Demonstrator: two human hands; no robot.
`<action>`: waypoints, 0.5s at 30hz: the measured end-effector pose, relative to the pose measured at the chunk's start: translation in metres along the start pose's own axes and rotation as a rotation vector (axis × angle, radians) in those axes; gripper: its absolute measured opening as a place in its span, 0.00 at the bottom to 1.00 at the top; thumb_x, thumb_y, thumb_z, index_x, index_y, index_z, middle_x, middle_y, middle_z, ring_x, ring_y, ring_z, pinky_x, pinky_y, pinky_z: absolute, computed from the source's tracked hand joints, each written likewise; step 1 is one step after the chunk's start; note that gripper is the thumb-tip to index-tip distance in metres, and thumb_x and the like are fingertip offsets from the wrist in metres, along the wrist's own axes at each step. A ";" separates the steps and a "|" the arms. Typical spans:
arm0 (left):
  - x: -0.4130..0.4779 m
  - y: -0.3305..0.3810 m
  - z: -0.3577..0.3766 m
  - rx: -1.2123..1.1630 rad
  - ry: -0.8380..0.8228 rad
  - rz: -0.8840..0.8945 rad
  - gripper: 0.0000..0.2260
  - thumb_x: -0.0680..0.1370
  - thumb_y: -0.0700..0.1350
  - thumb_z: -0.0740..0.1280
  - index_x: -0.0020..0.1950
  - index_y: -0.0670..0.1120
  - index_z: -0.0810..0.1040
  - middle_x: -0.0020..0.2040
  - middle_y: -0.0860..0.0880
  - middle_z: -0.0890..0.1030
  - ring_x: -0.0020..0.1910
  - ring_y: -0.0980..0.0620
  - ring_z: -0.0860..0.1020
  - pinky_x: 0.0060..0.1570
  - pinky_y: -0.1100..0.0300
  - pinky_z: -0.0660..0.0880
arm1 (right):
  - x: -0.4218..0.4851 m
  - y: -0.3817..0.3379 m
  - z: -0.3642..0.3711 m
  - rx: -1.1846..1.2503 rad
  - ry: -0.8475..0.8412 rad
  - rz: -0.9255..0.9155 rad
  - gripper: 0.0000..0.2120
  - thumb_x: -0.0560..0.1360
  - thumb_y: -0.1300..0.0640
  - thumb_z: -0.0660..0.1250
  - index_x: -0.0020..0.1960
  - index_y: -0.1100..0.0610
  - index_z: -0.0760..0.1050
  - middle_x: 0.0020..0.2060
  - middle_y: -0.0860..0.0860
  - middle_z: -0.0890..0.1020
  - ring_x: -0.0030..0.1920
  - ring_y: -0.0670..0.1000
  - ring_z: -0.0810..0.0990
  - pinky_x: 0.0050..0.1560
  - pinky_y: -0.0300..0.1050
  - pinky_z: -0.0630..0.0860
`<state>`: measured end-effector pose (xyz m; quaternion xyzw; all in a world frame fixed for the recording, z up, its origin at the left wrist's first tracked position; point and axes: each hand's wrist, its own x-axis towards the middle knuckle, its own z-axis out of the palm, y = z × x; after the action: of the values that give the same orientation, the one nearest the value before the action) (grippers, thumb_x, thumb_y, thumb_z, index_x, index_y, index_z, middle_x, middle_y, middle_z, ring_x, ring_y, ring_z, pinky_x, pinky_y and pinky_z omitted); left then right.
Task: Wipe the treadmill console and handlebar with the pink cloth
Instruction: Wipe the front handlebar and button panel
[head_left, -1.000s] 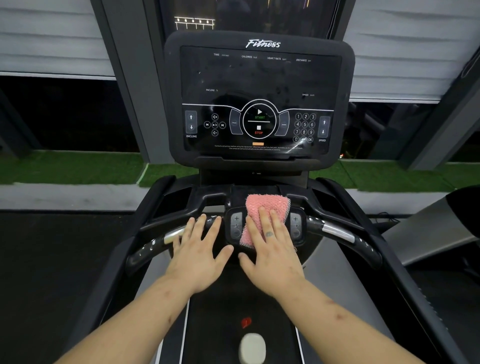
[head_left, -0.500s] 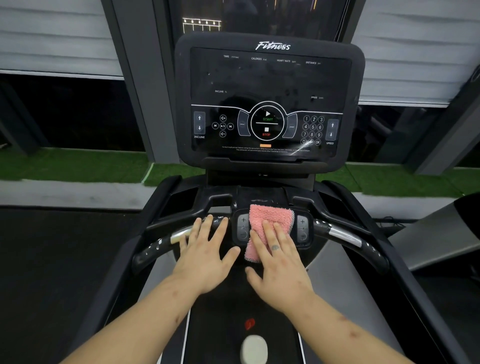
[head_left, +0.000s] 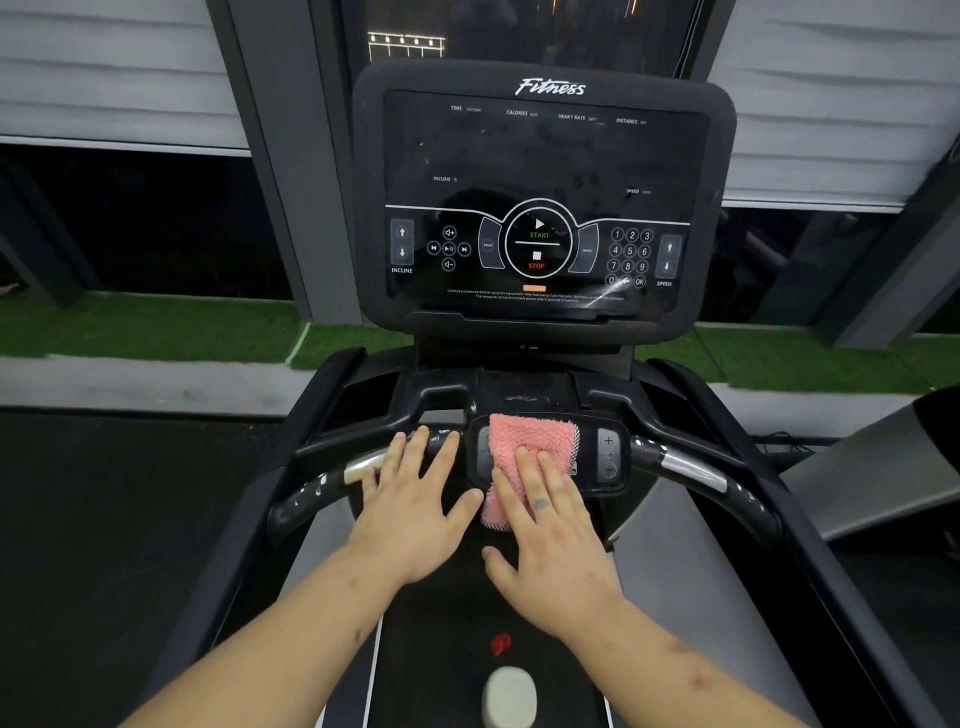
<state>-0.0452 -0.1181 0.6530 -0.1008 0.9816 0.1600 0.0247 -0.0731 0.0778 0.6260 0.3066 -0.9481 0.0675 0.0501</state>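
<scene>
The treadmill console (head_left: 545, 197) stands upright ahead, with a dark glossy face that shows smears and one bright streak near its lower right corner; judged from this, the console is not yet wiped. Below it the handlebar (head_left: 691, 470) curves out to both sides, joined at the middle by a small control pad (head_left: 609, 457). The left hand (head_left: 410, 512) rests flat on the left part of the handlebar, fingers straight and spread, holding nothing. The right hand (head_left: 558, 540) lies with straight fingers (head_left: 525, 465) on the pink cloth (head_left: 530, 439), pressing it flat onto the control pad; the cloth covers the pad's left buttons and its lower edge hangs over the near rim. To do this step well, press with the whole palm side of the fingers, not the tips. Stroke across the pad in overlapping passes. Use light pressure over the plus and minus buttons to avoid actuating them. Brace on the left hand throughout.
</scene>
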 end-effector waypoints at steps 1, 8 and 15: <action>0.000 0.000 -0.001 -0.002 -0.002 0.001 0.33 0.83 0.68 0.50 0.84 0.61 0.41 0.85 0.51 0.39 0.82 0.49 0.34 0.81 0.40 0.42 | -0.003 -0.001 0.002 -0.003 0.002 -0.001 0.41 0.78 0.35 0.55 0.85 0.46 0.42 0.82 0.49 0.34 0.80 0.52 0.28 0.79 0.55 0.34; 0.000 0.000 -0.002 -0.011 -0.013 0.001 0.33 0.82 0.68 0.48 0.84 0.61 0.40 0.85 0.51 0.39 0.82 0.49 0.33 0.81 0.40 0.42 | 0.010 -0.004 -0.003 0.008 0.016 -0.015 0.40 0.78 0.36 0.55 0.85 0.46 0.44 0.83 0.50 0.37 0.81 0.52 0.30 0.80 0.55 0.37; 0.000 -0.001 -0.002 -0.019 -0.017 -0.005 0.32 0.82 0.69 0.46 0.83 0.62 0.41 0.85 0.51 0.40 0.82 0.49 0.34 0.81 0.39 0.44 | 0.034 -0.014 -0.014 0.010 0.069 -0.020 0.38 0.80 0.37 0.54 0.84 0.49 0.47 0.83 0.51 0.40 0.82 0.53 0.33 0.82 0.57 0.39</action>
<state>-0.0446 -0.1193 0.6552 -0.1023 0.9796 0.1701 0.0327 -0.0921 0.0492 0.6454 0.3137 -0.9424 0.0823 0.0818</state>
